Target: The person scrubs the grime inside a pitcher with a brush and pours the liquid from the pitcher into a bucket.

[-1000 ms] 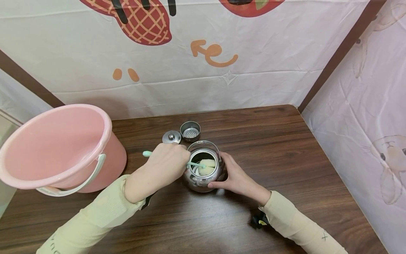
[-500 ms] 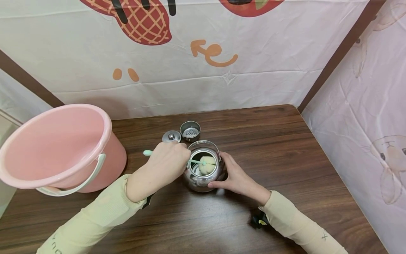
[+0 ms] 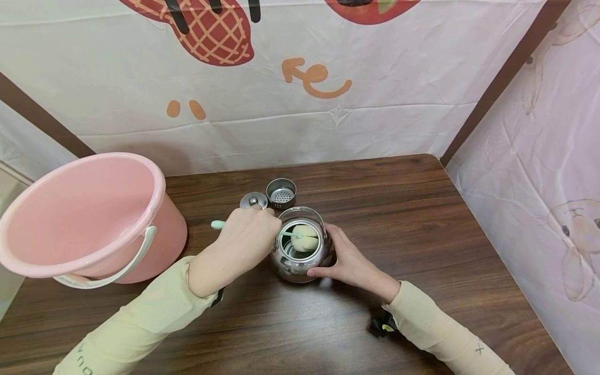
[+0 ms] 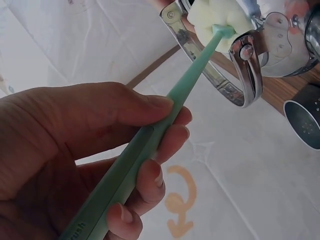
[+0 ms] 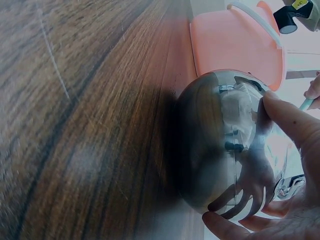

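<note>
A shiny steel teapot (image 3: 292, 272) stands lidless on the table, its wire handle (image 4: 245, 70) raised. My right hand (image 3: 349, 260) holds the pot's right side, thumb toward the front and fingers spread round the wall, as the right wrist view shows. My left hand (image 3: 244, 239) grips the mint-green stick of a sponge brush (image 4: 150, 135), thumb on top and fingers curled beneath. The pale sponge head (image 3: 304, 238) sits in the pot's round mouth. Part of the stick is hidden behind my left hand in the head view.
Behind the pot lie a small steel lid (image 3: 253, 200) with a knob and a perforated strainer cup (image 3: 281, 194). A large pink bucket (image 3: 171, 234) with a white handle stands at the left. Printed cloth (image 3: 375, 125) hangs along the table's back and right edges.
The sponge head has turned and shifted within the pot's mouth, now lying slightly farther back and left. My left hand has moved very little; my right hand keeps its hold on the pot.
</note>
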Motion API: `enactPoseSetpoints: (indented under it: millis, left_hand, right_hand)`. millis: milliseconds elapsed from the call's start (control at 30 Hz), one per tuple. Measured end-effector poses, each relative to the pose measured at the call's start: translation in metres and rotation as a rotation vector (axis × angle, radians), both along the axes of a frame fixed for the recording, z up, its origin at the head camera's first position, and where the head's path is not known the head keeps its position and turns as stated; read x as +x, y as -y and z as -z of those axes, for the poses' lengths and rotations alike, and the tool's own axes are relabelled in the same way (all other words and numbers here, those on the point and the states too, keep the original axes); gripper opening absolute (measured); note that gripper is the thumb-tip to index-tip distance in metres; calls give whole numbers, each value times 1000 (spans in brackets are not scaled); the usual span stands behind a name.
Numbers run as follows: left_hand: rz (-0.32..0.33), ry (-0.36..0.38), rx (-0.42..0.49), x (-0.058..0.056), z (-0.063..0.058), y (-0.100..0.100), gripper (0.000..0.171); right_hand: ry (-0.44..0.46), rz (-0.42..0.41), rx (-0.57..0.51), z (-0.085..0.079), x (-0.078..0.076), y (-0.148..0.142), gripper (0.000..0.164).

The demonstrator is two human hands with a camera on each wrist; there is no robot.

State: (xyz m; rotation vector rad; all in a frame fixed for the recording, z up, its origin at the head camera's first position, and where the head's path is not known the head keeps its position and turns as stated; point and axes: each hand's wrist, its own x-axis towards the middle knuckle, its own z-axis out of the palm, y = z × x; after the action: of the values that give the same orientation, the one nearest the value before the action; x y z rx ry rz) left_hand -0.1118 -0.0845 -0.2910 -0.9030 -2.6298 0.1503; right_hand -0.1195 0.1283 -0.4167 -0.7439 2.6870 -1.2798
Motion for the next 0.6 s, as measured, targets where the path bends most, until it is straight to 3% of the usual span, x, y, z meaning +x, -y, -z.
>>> enactPoseSetpoints:
  millis: [600]
  left_hand:
    - [-85,27,-79,10,-6,-4,21]
  right_hand:
    - [7,6,13,-1,1,0,92]
